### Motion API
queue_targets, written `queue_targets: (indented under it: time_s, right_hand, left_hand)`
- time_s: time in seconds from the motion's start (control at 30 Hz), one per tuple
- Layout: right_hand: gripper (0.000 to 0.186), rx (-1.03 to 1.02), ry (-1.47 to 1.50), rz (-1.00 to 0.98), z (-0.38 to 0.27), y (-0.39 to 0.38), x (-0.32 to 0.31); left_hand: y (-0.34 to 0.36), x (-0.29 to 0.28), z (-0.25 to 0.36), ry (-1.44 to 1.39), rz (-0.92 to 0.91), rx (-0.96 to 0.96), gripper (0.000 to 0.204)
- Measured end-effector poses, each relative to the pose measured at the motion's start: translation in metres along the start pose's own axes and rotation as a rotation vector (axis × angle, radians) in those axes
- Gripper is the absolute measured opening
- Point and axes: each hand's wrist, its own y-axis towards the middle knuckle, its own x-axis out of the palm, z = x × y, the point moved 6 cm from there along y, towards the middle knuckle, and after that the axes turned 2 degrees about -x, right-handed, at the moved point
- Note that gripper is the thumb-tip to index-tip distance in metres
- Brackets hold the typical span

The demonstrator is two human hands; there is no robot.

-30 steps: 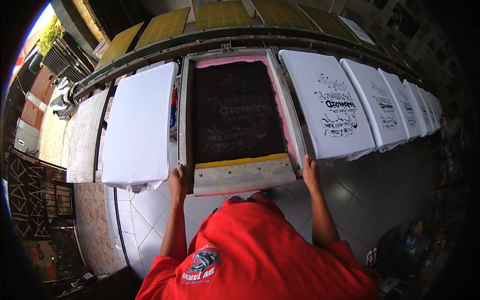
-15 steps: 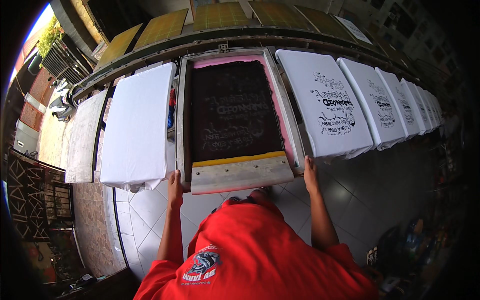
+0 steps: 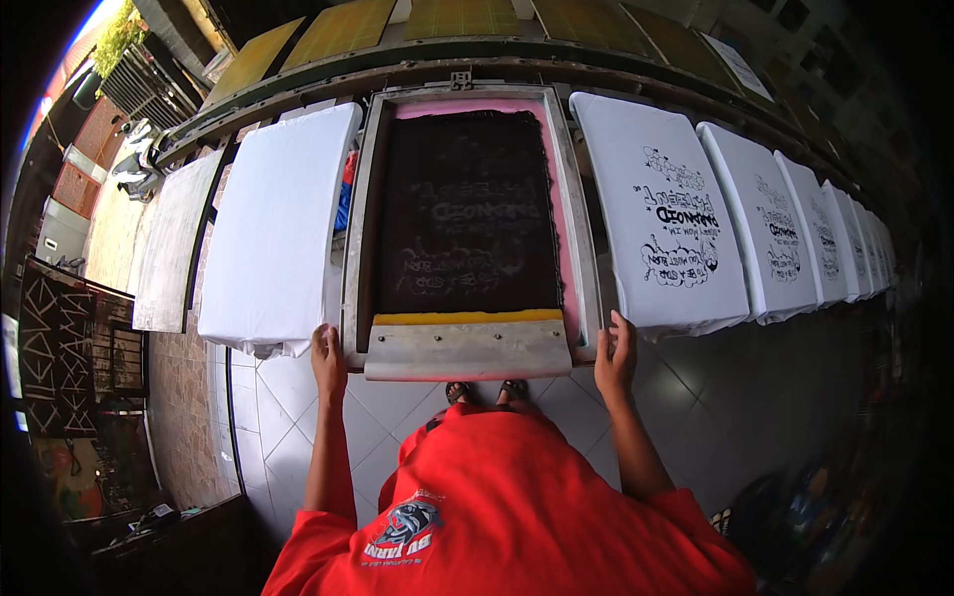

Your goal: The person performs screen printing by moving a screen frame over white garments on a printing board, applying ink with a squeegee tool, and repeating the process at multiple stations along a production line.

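Note:
A screen-printing frame (image 3: 586,228) with metal rails lies in front of me, its mesh covered by dark ink (image 3: 467,209) with a pink border. Across its near end rests a squeegee (image 3: 467,350) with a broad metal holder and a yellow blade. My left hand (image 3: 329,363) is at the frame's near left corner, fingers extended upward; whether it touches the rail is unclear. By the near right corner, my right hand (image 3: 616,363) has its thumb and fingers apart, holding nothing. Whatever lies under the frame is hidden.
A blank white shirt (image 3: 273,228) covers the board to the left, beside a bare board (image 3: 179,243). To the right, a printed white shirt (image 3: 666,214) heads a row of several others. Yellowish panels (image 3: 462,18) line the back. Tiled floor (image 3: 397,397) lies below.
Both hands have shifted slightly at the near corners, and the right hand's fingers have spread away from the frame. My viewpoint has shifted a little; the squeegee stays at the near end.

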Motion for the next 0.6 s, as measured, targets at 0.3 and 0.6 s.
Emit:
queue_targets:
  time_s: [0.3,0.6]
  right_hand:
    - [0.057,-0.686,-0.436,-0.653,-0.092,-0.022,0.031]
    - [0.039,-0.647,-0.359,-0.738,-0.121,0.023,0.034]
  left_hand:
    - [-0.089,0.045,0.113,0.785,-0.516,0.719,0.07]
    - [-0.052,0.061,0.144,0.756,-0.636,0.974,0.042]
